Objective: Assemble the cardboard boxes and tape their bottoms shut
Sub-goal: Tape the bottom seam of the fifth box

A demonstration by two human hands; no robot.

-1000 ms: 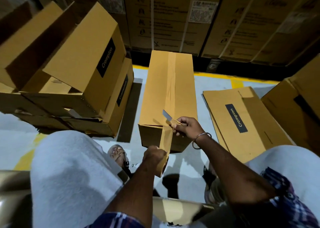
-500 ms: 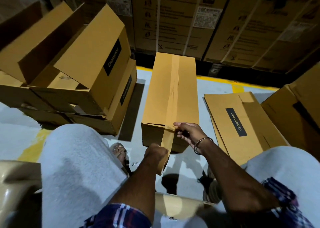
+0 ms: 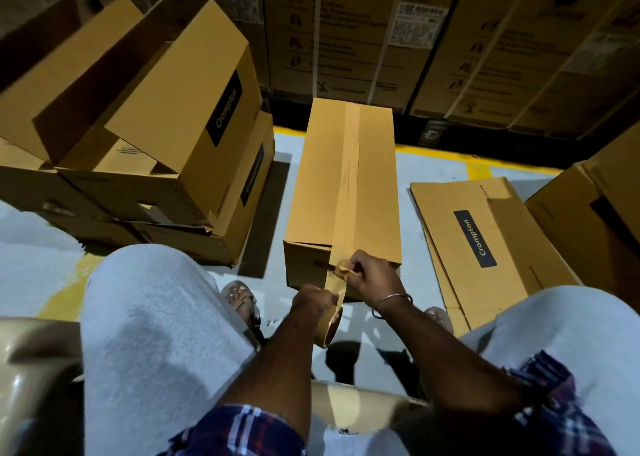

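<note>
Left hand (image 3: 313, 301) grip clamped on tape roll (image 3: 329, 327), right hand (image 3: 372, 275) grip pinching tape strip (image 3: 341, 272) at taped box (image 3: 346, 185) end

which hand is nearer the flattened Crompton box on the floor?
Right. The right hand pinches the tape strip at the box end, just left of the flattened Crompton box. The left hand grips the tape roll farther left.

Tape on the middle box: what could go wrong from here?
1. The tape between box and roll is crumpled where the right hand pinches it, so it may stick to itself and tear ragged.
2. The strip on top shows wrinkles and may lift.
3. The left hand pulling the roll could drag the box toward the feet.
</note>
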